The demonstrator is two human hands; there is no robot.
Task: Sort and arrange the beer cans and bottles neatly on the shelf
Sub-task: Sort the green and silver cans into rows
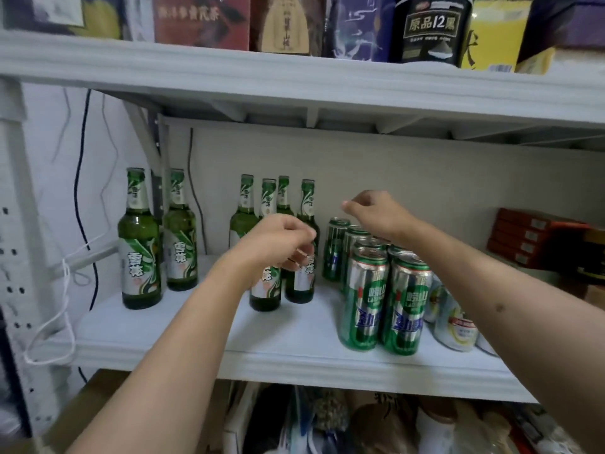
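Observation:
Two green beer bottles stand at the left of the white shelf. A cluster of several more green bottles stands mid-shelf. My left hand hovers in front of this cluster with fingers loosely curled and nothing visibly in its grasp. To the right, several green beer cans stand in rows running front to back. My right hand hangs over the rear cans, fingers drooping and empty. Silver cans stand to the right of the green ones, partly hidden by my right forearm.
The upper shelf board hangs low overhead and carries boxes and a black canister. Stacked red boxes sit at the far right. White cord and dark cables hang at the left wall. Bags lie below the shelf.

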